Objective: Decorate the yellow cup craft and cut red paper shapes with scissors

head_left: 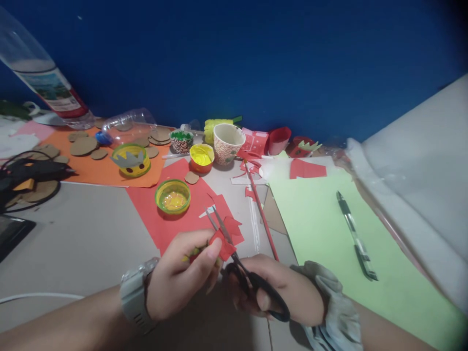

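My left hand [183, 278], with a grey watch on the wrist, pinches a small red paper piece [222, 245] between thumb and fingers. In my right hand [278, 292] are black-handled scissors [234, 253], fingers through the loops. Their open blades point away from me and straddle the red piece. Both hands hover over the grey table, just in front of a red paper sheet [153, 204] with cut scraps on it.
A light green sheet [321, 234] with a pen [354, 234] lies to the right. A red stick [261, 209] lies beside it. Paint lids [172, 196], paper cups [226, 142], cardboard discs [83, 145] on orange paper, a plastic bottle [44, 78] and a glue gun [32, 170] stand behind and left.
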